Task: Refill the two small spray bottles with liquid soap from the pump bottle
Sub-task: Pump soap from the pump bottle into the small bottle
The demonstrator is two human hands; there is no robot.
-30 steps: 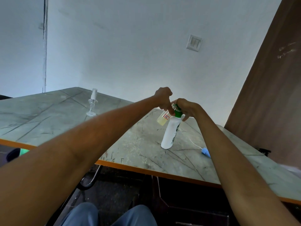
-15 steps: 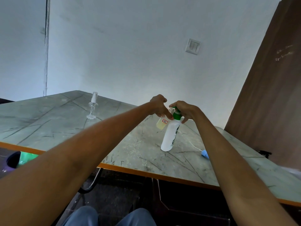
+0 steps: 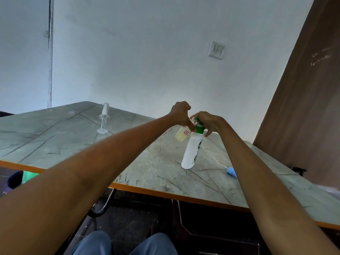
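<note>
Both hands met over the pump bottle's green head, a small spray bottle tilted at its spout.

The left hand (image 3: 180,113) had its grip curled round the small spray bottle (image 3: 182,134), holding it tilted in the air; just right of that grip, the right hand (image 3: 208,120) wrapped the green pump head (image 3: 199,128) of the white pump bottle (image 3: 191,151), which stood on the bench (image 3: 55,140); the small bottle's mouth was hidden behind fingers; well left stood the second, clear spray bottle (image 3: 104,118).
</note>
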